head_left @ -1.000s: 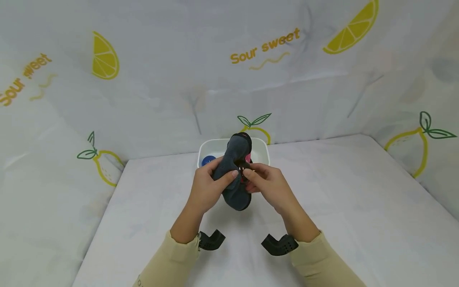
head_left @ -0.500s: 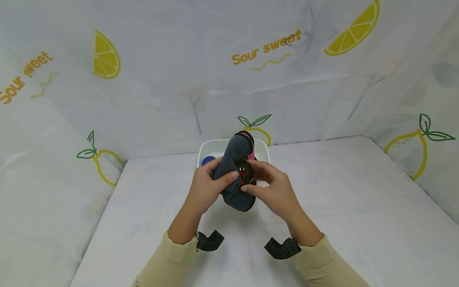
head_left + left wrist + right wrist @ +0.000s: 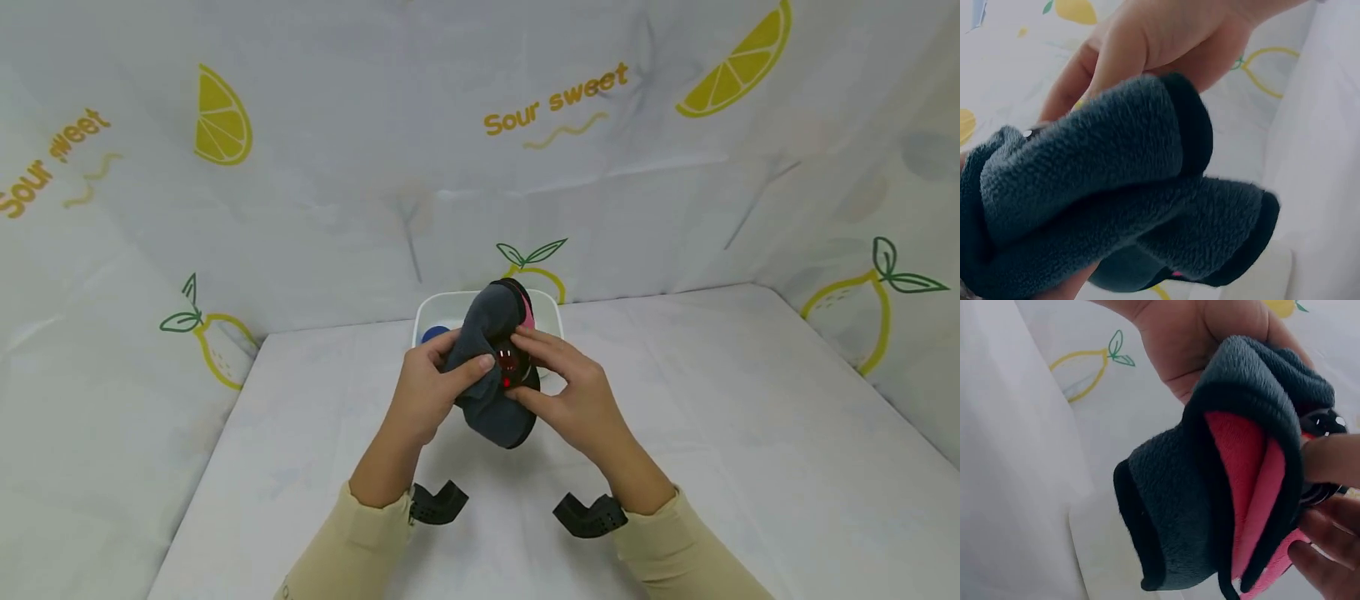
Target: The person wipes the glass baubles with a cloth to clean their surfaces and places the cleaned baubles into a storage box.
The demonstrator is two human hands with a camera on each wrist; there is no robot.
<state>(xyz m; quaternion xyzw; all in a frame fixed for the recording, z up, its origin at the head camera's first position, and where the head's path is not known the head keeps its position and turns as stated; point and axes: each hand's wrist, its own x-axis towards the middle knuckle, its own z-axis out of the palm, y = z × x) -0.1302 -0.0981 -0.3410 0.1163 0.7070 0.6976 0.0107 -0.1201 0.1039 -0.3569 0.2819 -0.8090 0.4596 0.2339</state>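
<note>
Grey fleece cloth held upright between left hand and right hand.

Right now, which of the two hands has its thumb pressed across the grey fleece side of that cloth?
The left hand: its thumb lies across the grey fleece cloth. The right hand pinches the small black red-marked object instead.

Table under white cloth. White tub sits at far edge, centre (a blue item inside, mostly hidden). Lemon-print sheet walls surround it.
</note>
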